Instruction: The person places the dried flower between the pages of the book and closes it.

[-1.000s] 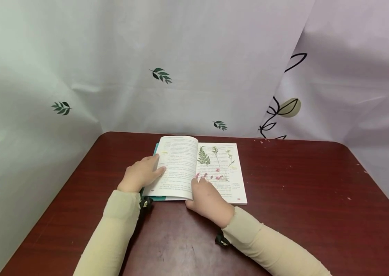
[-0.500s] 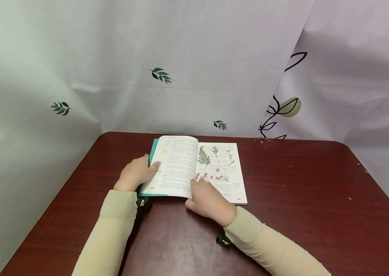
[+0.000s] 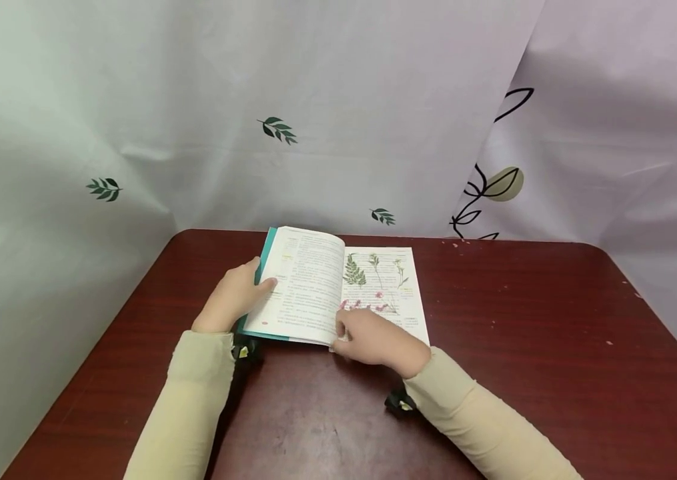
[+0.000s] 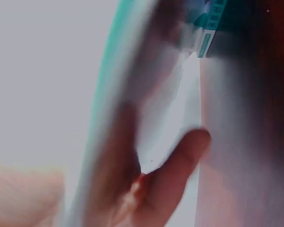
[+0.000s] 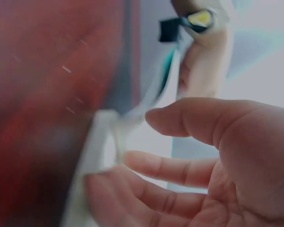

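Note:
An open book [image 3: 308,287] with a teal cover lies at the middle of the table, its left half raised. Green plant sprigs [image 3: 355,272] and small pink flowers [image 3: 379,295] show over the print on the right page; whether they are real is unclear. My left hand [image 3: 232,293] grips the left edge, thumb on the page and fingers behind the cover. At the lower end of the fold is my right hand [image 3: 377,340], fingers bent. In the right wrist view, its thumb and forefinger stand apart near the page edges [image 5: 102,142], which are blurred.
A dark red wooden table [image 3: 524,347] extends around the book, with small pale flecks on its right side. White cloth [image 3: 338,120] with leaf prints hangs behind and beside it. Black wrist cameras [image 3: 401,403] sit under the sleeves.
My left hand has taken the teal cover along with the pages and raised the left half, shifting slightly left. My right hand has moved a little right, its fingers more bent.

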